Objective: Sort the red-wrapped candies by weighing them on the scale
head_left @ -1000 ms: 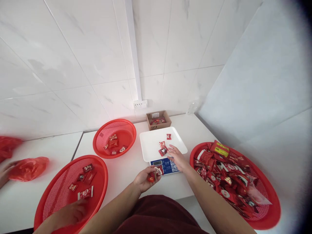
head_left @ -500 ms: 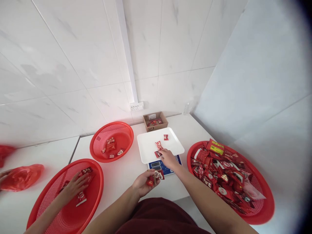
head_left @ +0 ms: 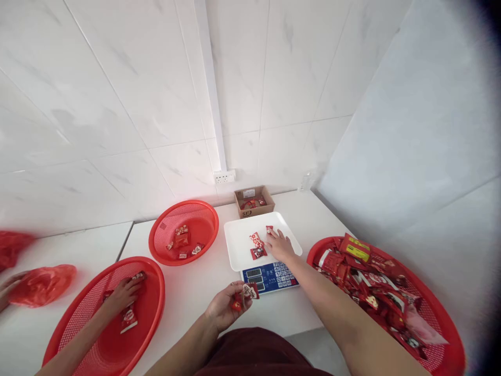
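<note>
My left hand (head_left: 227, 308) is closed on a few small red candy packets (head_left: 247, 293), held above the near table edge in front of the blue scale (head_left: 270, 275). My right hand (head_left: 278, 244) lies on the scale's white tray (head_left: 238, 243) with its fingers spread, its fingertips at a small red candy (head_left: 269, 229) near the tray's middle. Two more red candy packets (head_left: 257, 246) lie on the tray just left of that hand.
A large red basket (head_left: 442, 355) full of red packets is at my right. Two red baskets (head_left: 195, 213) at left hold a few packets; another person's hand (head_left: 123, 293) reaches into the nearer one. A cardboard box (head_left: 254, 200) stands behind the scale. Red bag (head_left: 41, 282) far left.
My right hand moved farther onto the tray, from the two packets toward the single candy. My left hand stayed put with its packets. The other person's hand reached into the near left basket.
</note>
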Motion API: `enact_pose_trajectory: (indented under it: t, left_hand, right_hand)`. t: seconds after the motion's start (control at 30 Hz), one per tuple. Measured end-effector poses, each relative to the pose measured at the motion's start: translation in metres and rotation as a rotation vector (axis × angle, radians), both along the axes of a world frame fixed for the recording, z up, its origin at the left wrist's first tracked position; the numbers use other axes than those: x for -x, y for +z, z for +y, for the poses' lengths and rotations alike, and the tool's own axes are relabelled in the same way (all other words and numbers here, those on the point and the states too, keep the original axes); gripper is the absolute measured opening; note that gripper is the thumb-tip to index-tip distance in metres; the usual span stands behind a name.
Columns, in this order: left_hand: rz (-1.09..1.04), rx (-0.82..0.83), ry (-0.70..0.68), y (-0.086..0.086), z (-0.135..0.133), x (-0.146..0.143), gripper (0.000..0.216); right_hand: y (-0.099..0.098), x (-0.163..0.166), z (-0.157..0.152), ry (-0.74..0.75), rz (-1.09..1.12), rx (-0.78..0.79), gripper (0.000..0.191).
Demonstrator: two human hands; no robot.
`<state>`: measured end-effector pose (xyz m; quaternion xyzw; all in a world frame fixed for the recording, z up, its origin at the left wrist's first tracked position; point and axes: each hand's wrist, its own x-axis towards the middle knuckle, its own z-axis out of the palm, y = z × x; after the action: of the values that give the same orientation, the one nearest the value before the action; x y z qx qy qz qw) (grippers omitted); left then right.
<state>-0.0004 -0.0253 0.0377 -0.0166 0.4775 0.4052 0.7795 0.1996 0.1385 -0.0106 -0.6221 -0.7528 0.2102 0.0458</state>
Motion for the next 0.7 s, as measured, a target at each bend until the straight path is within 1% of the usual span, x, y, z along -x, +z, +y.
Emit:
enact_pose_trajectory:
  t: [0.1, 0.17, 0.2, 0.23, 0.33, 0.37, 0.43, 0.5, 0.6, 0.63, 0.7]
  left_hand:
    - [-0.001, -0.018, 0.010, -0.002, 0.001, -0.001, 0.017]
    - [0.017, -0.045, -0.019, -0.003, 0.003, -0.003, 0.020]
    - [0.043, -0.065, -0.045, -0.005, 0.003, -0.006, 0.021]
    - [0.081, -0.089, -0.075, -0.006, 0.004, -0.008, 0.021]
    - [0.215, -0.192, -0.143, -0.009, 0.005, -0.016, 0.024]
    - [0.241, -0.224, -0.155, -0.010, 0.004, -0.019, 0.027]
    - [0.250, -0.247, -0.175, -0.010, 0.004, -0.023, 0.032]
    - [0.227, -0.213, -0.196, -0.008, 0.004, -0.025, 0.032]
    - [0.199, -0.136, -0.200, -0.004, 0.005, -0.026, 0.028]
    - [0.199, -0.115, -0.188, -0.003, 0.005, -0.025, 0.026]
    - [0.208, -0.079, -0.158, -0.002, 0.005, -0.024, 0.019]
  right_hand:
    - [0.000, 0.005, -0.024, 0.017, 0.084, -0.060, 0.042]
    - [0.005, 0.008, -0.048, -0.030, 0.256, -0.095, 0.041]
    - [0.009, 0.010, -0.061, -0.051, 0.372, -0.070, 0.040]
    - [0.013, 0.012, -0.074, -0.061, 0.493, 0.001, 0.039]
    - [0.027, 0.016, -0.113, 0.040, 0.776, 0.388, 0.040]
    - [0.031, 0.017, -0.123, 0.053, 0.836, 0.470, 0.038]
    - [0.035, 0.017, -0.136, 0.029, 0.913, 0.542, 0.032]
    - [0.032, 0.014, -0.140, -0.022, 0.937, 0.554, 0.027]
    - [0.019, 0.005, -0.129, -0.130, 0.925, 0.535, 0.024]
    - [0.014, 0.001, -0.123, -0.193, 0.925, 0.503, 0.024]
    - [0.006, -0.007, -0.106, -0.369, 0.948, 0.403, 0.026]
